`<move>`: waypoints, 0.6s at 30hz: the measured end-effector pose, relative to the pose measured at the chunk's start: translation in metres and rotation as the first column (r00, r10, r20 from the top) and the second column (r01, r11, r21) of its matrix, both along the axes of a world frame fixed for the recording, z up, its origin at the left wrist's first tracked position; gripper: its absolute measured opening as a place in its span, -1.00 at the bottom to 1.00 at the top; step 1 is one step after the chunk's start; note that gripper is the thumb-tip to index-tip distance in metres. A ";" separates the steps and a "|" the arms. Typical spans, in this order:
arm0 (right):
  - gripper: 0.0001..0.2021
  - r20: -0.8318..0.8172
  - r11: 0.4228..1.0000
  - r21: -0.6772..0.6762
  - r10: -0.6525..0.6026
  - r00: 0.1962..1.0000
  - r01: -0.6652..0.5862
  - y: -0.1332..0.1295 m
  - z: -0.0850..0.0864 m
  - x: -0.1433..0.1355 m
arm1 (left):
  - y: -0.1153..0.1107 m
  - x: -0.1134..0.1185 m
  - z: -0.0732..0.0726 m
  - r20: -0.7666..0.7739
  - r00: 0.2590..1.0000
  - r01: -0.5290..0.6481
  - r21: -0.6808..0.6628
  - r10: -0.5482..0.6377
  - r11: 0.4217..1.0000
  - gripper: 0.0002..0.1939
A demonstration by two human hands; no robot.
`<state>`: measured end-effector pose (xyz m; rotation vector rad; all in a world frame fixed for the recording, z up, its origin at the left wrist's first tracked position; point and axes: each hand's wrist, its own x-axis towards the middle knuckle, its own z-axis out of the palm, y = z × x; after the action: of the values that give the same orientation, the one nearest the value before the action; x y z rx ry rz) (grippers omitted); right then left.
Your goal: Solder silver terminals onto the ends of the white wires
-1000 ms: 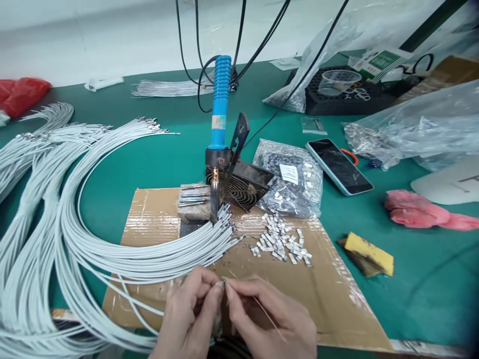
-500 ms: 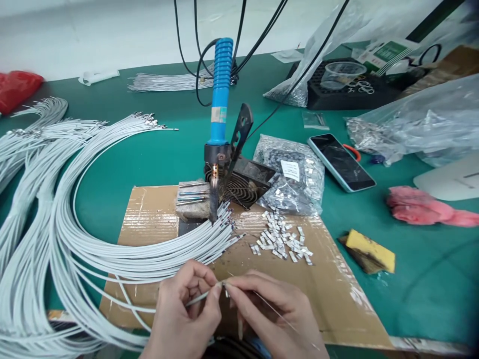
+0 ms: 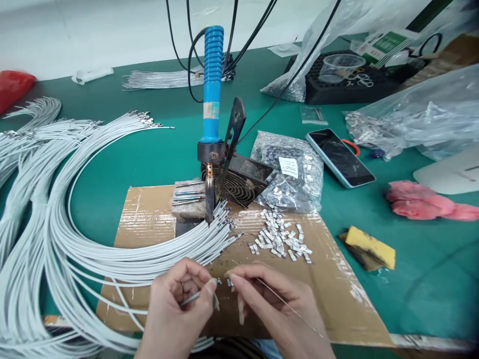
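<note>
My left hand [image 3: 179,304] is closed, pinching the end of a white cable [image 3: 190,298] between thumb and forefinger. A tiny metallic tip shows past those fingertips. Just to its right, my right hand [image 3: 275,299] is closed on a small metal tab [image 3: 229,282]. A thin silvery wire [image 3: 292,310], like solder wire, also runs through that hand. A short gap separates the two hands. Beyond them lies a bundle of white cables [image 3: 149,252]. Behind its tips a blue-handled soldering iron [image 3: 212,75] stands tip down in a dark stand [image 3: 245,182].
Several small metal tabs [image 3: 279,234] lie scattered on the cardboard sheet [image 3: 329,299]. Around it are a parts bag [image 3: 288,187], a phone [image 3: 340,157], a burnt yellow sponge [image 3: 370,248] and a pink cloth [image 3: 419,201]. More cable bundles [image 3: 30,229] cover the left side.
My hands have moved apart from touching fingertips, the left slightly leftward. The small metal tab now shows at my right fingertips. The view has shifted slightly.
</note>
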<state>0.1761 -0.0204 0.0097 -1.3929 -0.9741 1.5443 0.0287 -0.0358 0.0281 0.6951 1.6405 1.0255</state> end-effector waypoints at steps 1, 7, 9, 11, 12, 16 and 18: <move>-0.82 -0.017 1.000 0.003 -0.007 1.000 0.007 0.000 -0.001 -0.001 | 0.001 -0.001 0.000 0.002 1.000 0.007 -0.001 -0.007 1.000 -0.84; -0.91 -0.071 0.989 0.139 0.070 0.995 -0.060 0.003 -0.010 0.001 | 0.003 0.001 0.001 0.037 0.999 0.007 0.042 -0.008 0.999 -0.83; -0.91 -0.058 0.979 0.173 0.117 0.992 -0.105 0.005 -0.013 0.002 | 0.003 0.001 0.001 0.041 0.999 0.012 0.038 -0.014 0.999 -0.82; -0.89 -0.041 0.978 0.171 0.126 0.991 -0.118 0.006 -0.014 0.003 | 0.004 0.002 0.001 0.031 0.999 0.022 0.036 -0.023 0.999 -0.82; -0.89 -0.045 0.982 0.159 0.111 0.993 -0.103 0.006 -0.014 0.002 | 0.004 0.002 0.001 0.022 0.999 0.024 0.035 -0.024 0.999 -0.82; -0.86 -0.099 0.990 0.131 0.061 0.993 -0.047 0.007 -0.013 0.001 | 0.004 0.002 0.000 -0.001 1.000 0.018 0.038 -0.018 0.999 -0.81; -0.86 -0.087 0.986 0.145 0.096 0.992 -0.083 0.007 -0.012 0.002 | 0.004 0.002 -0.001 -0.009 1.000 0.019 0.038 -0.019 0.999 -0.82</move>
<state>0.1779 -0.0131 -0.0022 -1.1825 -1.0792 1.5602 0.0305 -0.0314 0.0275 0.7405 1.6224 1.0440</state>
